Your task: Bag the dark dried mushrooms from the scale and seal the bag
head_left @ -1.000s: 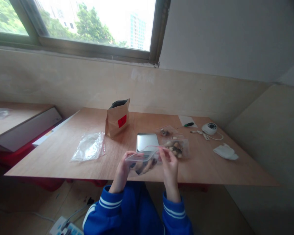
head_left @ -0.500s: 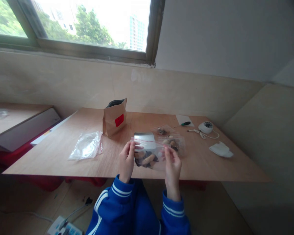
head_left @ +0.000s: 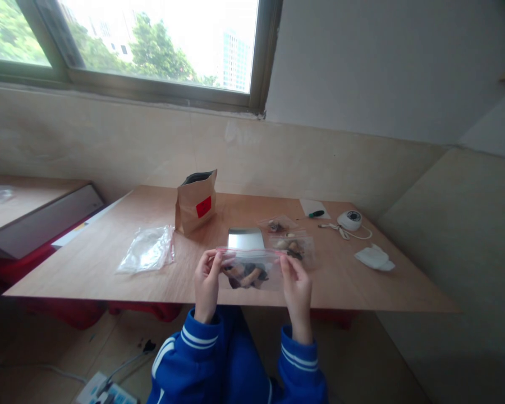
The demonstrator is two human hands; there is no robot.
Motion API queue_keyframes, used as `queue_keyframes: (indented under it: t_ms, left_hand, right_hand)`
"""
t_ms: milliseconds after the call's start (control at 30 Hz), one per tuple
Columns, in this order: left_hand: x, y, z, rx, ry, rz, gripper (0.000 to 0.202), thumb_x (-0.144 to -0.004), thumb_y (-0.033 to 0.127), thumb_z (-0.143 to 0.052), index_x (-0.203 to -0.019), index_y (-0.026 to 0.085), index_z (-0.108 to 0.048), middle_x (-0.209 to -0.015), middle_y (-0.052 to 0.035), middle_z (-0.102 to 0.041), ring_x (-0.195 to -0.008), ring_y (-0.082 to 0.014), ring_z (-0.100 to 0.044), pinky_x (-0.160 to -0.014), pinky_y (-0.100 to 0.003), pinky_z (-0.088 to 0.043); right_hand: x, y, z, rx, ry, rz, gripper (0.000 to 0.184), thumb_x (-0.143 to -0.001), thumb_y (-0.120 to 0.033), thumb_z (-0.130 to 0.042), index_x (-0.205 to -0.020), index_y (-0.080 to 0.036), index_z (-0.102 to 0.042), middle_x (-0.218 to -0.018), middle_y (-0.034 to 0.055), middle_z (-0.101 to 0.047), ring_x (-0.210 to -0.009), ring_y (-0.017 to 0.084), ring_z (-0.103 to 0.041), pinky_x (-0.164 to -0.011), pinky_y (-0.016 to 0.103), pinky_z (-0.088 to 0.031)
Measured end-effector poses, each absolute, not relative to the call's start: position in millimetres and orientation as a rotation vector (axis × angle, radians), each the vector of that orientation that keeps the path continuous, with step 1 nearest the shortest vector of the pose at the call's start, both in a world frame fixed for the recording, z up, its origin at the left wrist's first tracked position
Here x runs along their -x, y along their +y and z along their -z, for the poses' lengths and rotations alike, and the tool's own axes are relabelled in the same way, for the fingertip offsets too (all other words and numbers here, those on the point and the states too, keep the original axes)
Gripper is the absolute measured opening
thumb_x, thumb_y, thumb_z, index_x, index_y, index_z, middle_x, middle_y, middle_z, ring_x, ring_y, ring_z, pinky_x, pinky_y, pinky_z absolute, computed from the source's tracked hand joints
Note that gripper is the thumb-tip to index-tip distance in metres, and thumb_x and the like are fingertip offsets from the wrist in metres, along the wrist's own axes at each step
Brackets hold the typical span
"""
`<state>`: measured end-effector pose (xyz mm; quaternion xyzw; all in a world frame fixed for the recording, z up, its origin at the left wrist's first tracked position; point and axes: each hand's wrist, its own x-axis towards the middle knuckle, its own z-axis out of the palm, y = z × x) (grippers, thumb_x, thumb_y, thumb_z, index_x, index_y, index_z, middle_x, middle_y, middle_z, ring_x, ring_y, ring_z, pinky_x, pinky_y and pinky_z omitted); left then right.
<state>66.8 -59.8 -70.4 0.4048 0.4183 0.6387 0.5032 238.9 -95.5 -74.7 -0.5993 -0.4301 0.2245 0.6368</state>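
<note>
A small clear zip bag with a red seal strip hangs upright between my hands above the near edge of the wooden table. Brown and dark lumps sit in its bottom. My left hand pinches the bag's top left corner. My right hand pinches the top right corner. Just behind the bag a silver scale lies flat on the table.
A brown paper pouch with a red label stands open at the back. Empty clear bags lie to the left. Two filled bags lie right of the scale; farther right are a white round device, a green pen and a white cloth.
The bag turned from lying tilted in my hands to hanging upright. My hands moved apart along its top edge, and the bag now sits a little lower.
</note>
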Motion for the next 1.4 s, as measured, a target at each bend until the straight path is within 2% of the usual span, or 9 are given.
queue_keyframes:
  t_ms: [100,200,433,567,767,1400]
  left_hand:
    - [-64,-61,70,-1.046,1.037,-1.571,0.030,-0.079,0.043,-0.064,-0.085,0.014,-0.066,-0.092,-0.0078,-0.072,-0.089,-0.0202,-0.065,-0.082,-0.030,-0.050]
    - [-60,-61,68,-1.081,1.036,-1.551,0.027,-0.079,0.042,-0.063,-0.084,0.016,-0.068,-0.092,-0.0064,-0.071,-0.093,-0.0208,-0.063,-0.088,-0.031,-0.047]
    - [-55,-63,62,-1.141,1.097,-1.508,0.028,-0.077,0.043,-0.066,-0.083,0.016,-0.071,-0.086,-0.0059,-0.072,-0.091,-0.0224,-0.063,-0.088,-0.032,-0.047]
    - [-53,-64,62,-1.178,1.109,-1.500,0.028,-0.078,0.043,-0.065,-0.084,0.017,-0.072,-0.088,-0.0061,-0.072,-0.091,-0.0221,-0.064,-0.088,-0.032,-0.047]
    - [-50,-65,63,-1.209,1.102,-1.492,0.026,-0.078,0.042,-0.065,-0.083,0.018,-0.073,-0.083,-0.0049,-0.072,-0.087,-0.0216,-0.065,-0.086,-0.032,-0.048]
    - [-51,-67,61,-1.249,1.097,-1.478,0.025,-0.078,0.042,-0.065,-0.076,0.017,-0.065,-0.077,-0.0026,-0.069,-0.076,-0.0177,-0.065,-0.071,-0.026,-0.051]
  right_hand:
    - [-243,-96,76,1.382,-1.057,-0.483,0.041,-0.085,-0.051,-0.053,-0.096,-0.015,-0.072,-0.088,0.0100,-0.072,-0.084,0.024,-0.065,-0.077,0.036,-0.052]
    - [-245,-97,77,1.380,-1.104,-0.446,0.038,-0.087,-0.048,-0.051,-0.093,-0.016,-0.071,-0.091,0.0102,-0.071,-0.088,0.025,-0.064,-0.082,0.037,-0.050]
    - [-245,-99,75,1.344,-1.090,-0.347,0.032,-0.087,-0.045,-0.052,-0.083,-0.018,-0.068,-0.086,0.0075,-0.068,-0.084,0.022,-0.062,-0.080,0.036,-0.051]
    - [-244,-99,78,1.337,-1.039,-0.365,0.031,-0.086,-0.046,-0.055,-0.086,-0.018,-0.068,-0.088,0.0081,-0.069,-0.085,0.023,-0.063,-0.084,0.039,-0.050]
    - [-245,-99,79,1.361,-0.962,-0.357,0.033,-0.082,-0.048,-0.060,-0.090,-0.017,-0.067,-0.095,0.0095,-0.069,-0.085,0.022,-0.063,-0.079,0.036,-0.050]
    - [-243,-98,80,1.288,-0.882,-0.370,0.028,-0.079,-0.045,-0.064,-0.083,-0.017,-0.064,-0.087,0.0055,-0.065,-0.083,0.020,-0.060,-0.081,0.035,-0.047]
